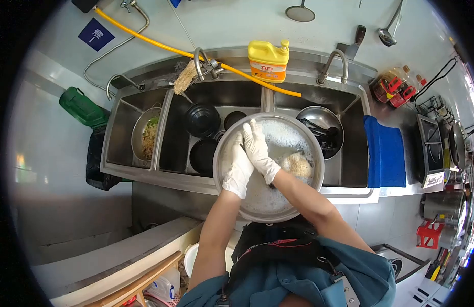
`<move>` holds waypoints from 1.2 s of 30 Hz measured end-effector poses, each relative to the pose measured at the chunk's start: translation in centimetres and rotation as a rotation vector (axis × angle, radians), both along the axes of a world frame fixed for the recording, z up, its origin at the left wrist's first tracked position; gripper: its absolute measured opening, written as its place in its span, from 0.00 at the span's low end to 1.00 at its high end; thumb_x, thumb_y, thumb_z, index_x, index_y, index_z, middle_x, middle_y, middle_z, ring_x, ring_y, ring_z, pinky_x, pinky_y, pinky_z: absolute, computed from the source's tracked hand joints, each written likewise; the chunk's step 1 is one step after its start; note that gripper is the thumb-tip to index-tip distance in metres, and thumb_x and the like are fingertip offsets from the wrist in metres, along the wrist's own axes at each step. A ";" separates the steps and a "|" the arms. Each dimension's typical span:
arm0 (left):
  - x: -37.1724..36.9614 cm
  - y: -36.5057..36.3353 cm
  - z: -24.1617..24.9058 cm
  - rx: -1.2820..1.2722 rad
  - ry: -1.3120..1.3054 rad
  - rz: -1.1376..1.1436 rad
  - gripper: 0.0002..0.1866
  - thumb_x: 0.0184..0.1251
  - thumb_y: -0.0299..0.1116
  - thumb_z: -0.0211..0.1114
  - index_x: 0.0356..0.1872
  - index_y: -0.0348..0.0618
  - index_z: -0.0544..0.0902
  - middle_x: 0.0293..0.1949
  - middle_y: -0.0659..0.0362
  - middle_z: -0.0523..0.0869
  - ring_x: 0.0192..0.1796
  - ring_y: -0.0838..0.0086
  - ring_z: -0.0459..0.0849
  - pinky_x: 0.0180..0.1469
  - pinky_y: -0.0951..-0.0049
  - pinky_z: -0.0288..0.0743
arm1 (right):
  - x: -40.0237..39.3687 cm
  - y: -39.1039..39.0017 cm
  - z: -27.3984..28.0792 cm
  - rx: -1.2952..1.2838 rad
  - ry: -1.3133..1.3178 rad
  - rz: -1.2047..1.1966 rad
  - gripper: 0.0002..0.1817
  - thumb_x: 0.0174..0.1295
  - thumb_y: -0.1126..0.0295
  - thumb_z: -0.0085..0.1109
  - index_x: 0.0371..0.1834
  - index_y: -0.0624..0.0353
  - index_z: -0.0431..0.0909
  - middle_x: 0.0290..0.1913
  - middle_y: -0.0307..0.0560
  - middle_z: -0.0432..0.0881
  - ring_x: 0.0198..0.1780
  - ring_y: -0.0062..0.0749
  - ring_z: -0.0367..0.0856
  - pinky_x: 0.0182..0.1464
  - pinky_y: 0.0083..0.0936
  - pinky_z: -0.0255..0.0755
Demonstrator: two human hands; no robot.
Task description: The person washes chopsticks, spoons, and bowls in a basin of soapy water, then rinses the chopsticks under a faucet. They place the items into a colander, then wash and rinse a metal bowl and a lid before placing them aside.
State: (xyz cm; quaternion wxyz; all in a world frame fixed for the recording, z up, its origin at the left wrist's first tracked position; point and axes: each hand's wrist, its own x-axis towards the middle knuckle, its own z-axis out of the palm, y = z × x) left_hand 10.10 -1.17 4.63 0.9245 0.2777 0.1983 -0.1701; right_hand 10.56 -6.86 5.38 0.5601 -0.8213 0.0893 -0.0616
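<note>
A wide metal basin (319, 169) of foamy water rests across the front edge of the sinks. Over its left half, my left hand (239, 168) and my right hand (257, 149), both in white gloves, are pressed against each other with fingers held together. A thin dark bit shows by the left fingers; what they hold, if anything, is hidden. A pale fibrous scrubber (297, 166) floats in the suds to the right of my right wrist. Beyond the basin, a steel bowl (319, 113) with several black spoons sits in the right sink.
Dark bowls (201, 120) lie in the middle sink (237, 92). The left sink has a pan (139, 134) of food scraps. Behind stand a yellow detergent jug (268, 61), a yellow hose (160, 45) and taps. A blue cloth (385, 153) drapes the right edge.
</note>
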 end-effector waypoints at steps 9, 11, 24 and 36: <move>-0.4 0.3 3.6 -0.011 0.236 -0.016 0.28 0.73 0.53 0.37 0.61 0.43 0.70 0.60 0.55 0.74 0.62 0.69 0.70 0.66 0.68 0.61 | 0.9 -4.4 -1.5 0.303 0.138 0.199 0.28 0.71 0.50 0.37 0.53 0.67 0.74 0.50 0.56 0.80 0.53 0.40 0.76 0.56 0.29 0.67; 0.5 1.6 0.8 -0.036 0.403 -0.015 0.25 0.73 0.50 0.39 0.56 0.43 0.73 0.57 0.57 0.77 0.61 0.68 0.72 0.65 0.65 0.63 | 0.3 -5.8 -0.3 0.774 0.424 0.264 0.27 0.72 0.50 0.38 0.49 0.64 0.78 0.42 0.46 0.83 0.41 0.25 0.79 0.48 0.26 0.72; 2.0 3.0 -3.8 1.273 -0.684 -0.352 0.19 0.68 0.35 0.51 0.55 0.36 0.74 0.52 0.48 0.80 0.57 0.63 0.77 0.61 0.66 0.67 | 0.3 1.2 -5.7 -0.114 0.092 0.163 0.22 0.67 0.54 0.43 0.45 0.61 0.78 0.45 0.54 0.79 0.46 0.52 0.78 0.51 0.36 0.69; 0.8 0.6 -1.4 -0.393 -0.040 -0.066 0.29 0.73 0.50 0.39 0.67 0.40 0.62 0.66 0.51 0.66 0.67 0.60 0.64 0.70 0.59 0.52 | 0.7 -0.6 -1.1 -0.363 0.034 0.073 0.37 0.66 0.47 0.38 0.66 0.70 0.58 0.64 0.65 0.65 0.67 0.61 0.59 0.69 0.45 0.50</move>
